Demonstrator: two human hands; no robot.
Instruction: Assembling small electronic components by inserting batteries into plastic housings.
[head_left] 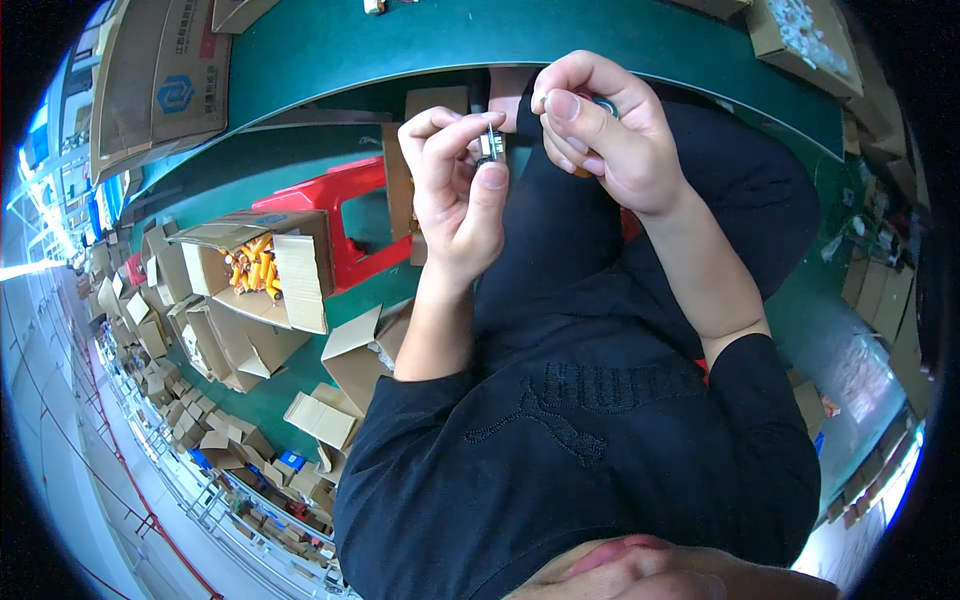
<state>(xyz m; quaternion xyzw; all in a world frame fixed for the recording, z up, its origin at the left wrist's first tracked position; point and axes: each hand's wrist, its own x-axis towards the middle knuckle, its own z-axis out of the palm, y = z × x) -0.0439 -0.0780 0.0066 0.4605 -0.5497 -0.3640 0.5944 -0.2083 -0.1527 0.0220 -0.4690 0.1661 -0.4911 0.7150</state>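
My left hand (458,190) is closed, pinching a small circuit board (491,146) with pale parts on it between thumb and fingers. To its right and a little higher, my right hand (612,135) is closed, its thumb pressed to the forefinger. Something tiny seems to be at those fingertips, too small to name. Bits of a teal and orange thing show behind the right fingers, mostly hidden, so I cannot tell its kind. The two hands are apart, both above my lap, near the bench edge.
A green workbench (480,40) curves across the top, with a large carton (165,90) at its left. A box of white pieces (805,40) stands at the far right. On the left are a red stool (345,220), a carton of orange cylinders (300,260) and several more cartons.
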